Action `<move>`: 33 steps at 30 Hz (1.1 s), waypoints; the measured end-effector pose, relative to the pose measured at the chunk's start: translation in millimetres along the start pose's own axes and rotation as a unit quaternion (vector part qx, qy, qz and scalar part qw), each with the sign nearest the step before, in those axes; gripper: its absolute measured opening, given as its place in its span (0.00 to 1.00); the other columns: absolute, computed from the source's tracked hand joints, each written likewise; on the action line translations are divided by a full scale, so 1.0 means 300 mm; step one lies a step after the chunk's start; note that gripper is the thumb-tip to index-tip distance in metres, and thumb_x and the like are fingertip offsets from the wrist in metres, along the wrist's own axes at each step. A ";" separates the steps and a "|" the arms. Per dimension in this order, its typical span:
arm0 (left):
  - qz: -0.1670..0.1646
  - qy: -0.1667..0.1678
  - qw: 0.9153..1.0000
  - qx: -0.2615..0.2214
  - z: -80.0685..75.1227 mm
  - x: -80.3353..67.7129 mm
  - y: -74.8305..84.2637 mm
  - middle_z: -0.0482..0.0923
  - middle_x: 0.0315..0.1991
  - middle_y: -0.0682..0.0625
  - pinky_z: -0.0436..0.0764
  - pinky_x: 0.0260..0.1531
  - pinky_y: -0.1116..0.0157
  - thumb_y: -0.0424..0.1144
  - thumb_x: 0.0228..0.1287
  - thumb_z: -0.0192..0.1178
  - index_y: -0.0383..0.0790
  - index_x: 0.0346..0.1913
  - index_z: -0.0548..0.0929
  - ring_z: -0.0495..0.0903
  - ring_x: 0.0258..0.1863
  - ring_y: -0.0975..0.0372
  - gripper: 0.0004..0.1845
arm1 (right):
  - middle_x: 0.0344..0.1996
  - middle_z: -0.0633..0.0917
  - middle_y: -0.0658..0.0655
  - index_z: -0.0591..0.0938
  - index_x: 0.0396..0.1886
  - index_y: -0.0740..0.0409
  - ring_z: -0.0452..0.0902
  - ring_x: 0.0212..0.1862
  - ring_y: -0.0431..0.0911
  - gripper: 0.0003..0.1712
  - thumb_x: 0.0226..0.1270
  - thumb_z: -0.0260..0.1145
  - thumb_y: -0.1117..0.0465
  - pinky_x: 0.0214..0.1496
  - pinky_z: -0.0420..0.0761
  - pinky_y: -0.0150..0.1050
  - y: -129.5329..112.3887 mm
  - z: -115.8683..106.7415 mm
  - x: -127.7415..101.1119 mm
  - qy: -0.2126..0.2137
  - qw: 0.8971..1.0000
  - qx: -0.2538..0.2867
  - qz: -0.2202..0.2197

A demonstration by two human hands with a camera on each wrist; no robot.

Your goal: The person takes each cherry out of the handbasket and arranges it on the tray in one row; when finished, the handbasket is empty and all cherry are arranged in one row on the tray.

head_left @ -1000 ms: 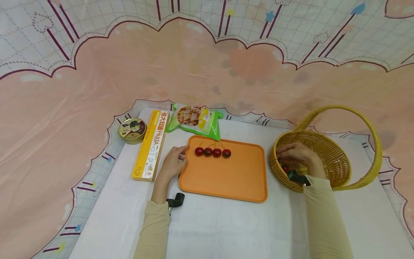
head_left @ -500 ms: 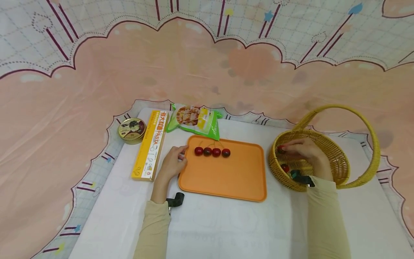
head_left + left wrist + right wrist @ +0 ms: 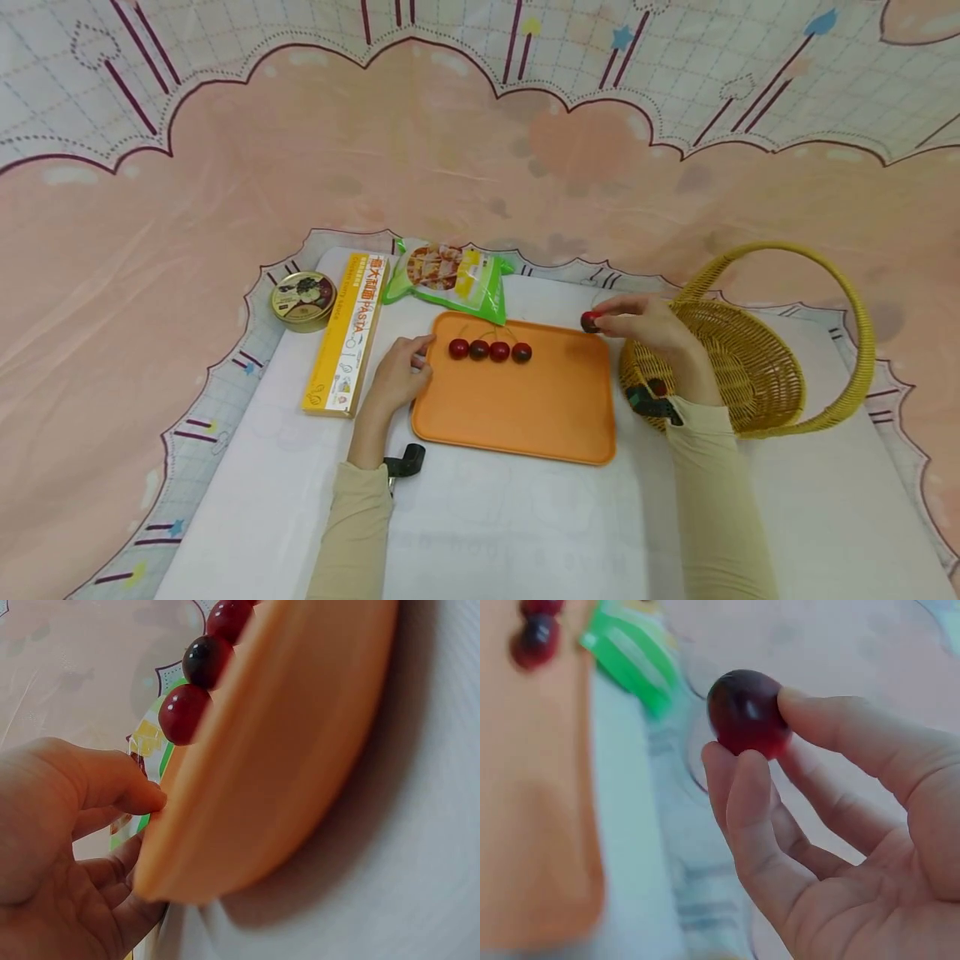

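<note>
My right hand [image 3: 651, 323] pinches a dark red cherry [image 3: 748, 714] between thumb and fingertips, near the back right corner of an orange tray [image 3: 517, 408]. In a row at the back of the tray lie several cherries [image 3: 499, 352] with thin stems. My left hand [image 3: 399, 375] holds the tray's left edge; in the left wrist view its thumb lies on the rim, with the other fingers at the side and partly hidden. A yellow wicker basket [image 3: 757, 367] with a tall handle stands right of the tray, with another cherry [image 3: 657, 387] inside, partly covered by the wrist camera.
Left of the tray are a yellow and white pasta box [image 3: 348, 333] and a round tin [image 3: 302, 298]. A green food bag [image 3: 450, 279] lies behind the tray, close to its back edge. A white cloth [image 3: 510, 525] covers the table.
My right hand has lifted a cherry out of the basket and carried it left to the tray's back right corner. The left hand has stayed at the tray's edge.
</note>
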State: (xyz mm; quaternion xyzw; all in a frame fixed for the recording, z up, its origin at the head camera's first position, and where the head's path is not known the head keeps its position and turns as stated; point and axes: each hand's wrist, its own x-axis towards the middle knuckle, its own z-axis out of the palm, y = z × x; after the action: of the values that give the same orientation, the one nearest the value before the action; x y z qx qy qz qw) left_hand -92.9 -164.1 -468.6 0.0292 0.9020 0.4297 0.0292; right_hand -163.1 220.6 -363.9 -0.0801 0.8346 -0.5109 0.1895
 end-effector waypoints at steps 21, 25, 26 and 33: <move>-0.010 -0.005 1.000 -0.007 0.002 0.002 0.005 0.74 0.47 0.41 0.75 0.44 0.58 0.30 0.59 0.58 0.34 0.65 0.75 0.77 0.41 0.54 0.28 | 0.41 0.88 0.60 0.86 0.47 0.70 0.74 0.40 0.43 0.17 0.61 0.71 0.64 0.42 0.72 0.32 0.104 0.284 0.131 0.017 0.996 -0.041 0.077; -0.016 -0.006 1.000 -0.006 -0.002 0.000 0.007 0.74 0.48 0.41 0.75 0.44 0.58 0.30 0.60 0.58 0.35 0.66 0.75 0.77 0.41 0.54 0.28 | 0.43 0.88 0.61 0.85 0.48 0.70 0.75 0.39 0.42 0.17 0.62 0.70 0.64 0.42 0.74 0.31 0.107 0.291 0.131 0.002 0.997 -0.041 0.068; -0.018 -0.006 1.000 -0.006 -0.002 -0.001 0.006 0.74 0.48 0.41 0.75 0.44 0.58 0.30 0.60 0.58 0.35 0.66 0.75 0.77 0.41 0.54 0.28 | 0.43 0.87 0.60 0.85 0.48 0.70 0.75 0.39 0.42 0.17 0.62 0.70 0.64 0.42 0.74 0.31 0.107 0.293 0.131 -0.001 0.997 -0.043 0.068; -0.024 -0.007 1.000 -0.006 0.000 0.003 -0.007 0.74 0.49 0.41 0.75 0.44 0.59 0.30 0.60 0.57 0.36 0.67 0.74 0.76 0.41 0.55 0.29 | 0.46 0.87 0.62 0.85 0.50 0.69 0.76 0.40 0.42 0.17 0.64 0.68 0.63 0.43 0.76 0.31 0.105 0.298 0.130 -0.016 0.997 -0.041 0.067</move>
State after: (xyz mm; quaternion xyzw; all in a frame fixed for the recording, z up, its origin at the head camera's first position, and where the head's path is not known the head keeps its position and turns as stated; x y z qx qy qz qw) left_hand -94.0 -165.5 -470.2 0.0107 0.8997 0.4340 0.0459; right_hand -161.3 148.9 -437.2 -0.0399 0.8553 -0.4606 0.2338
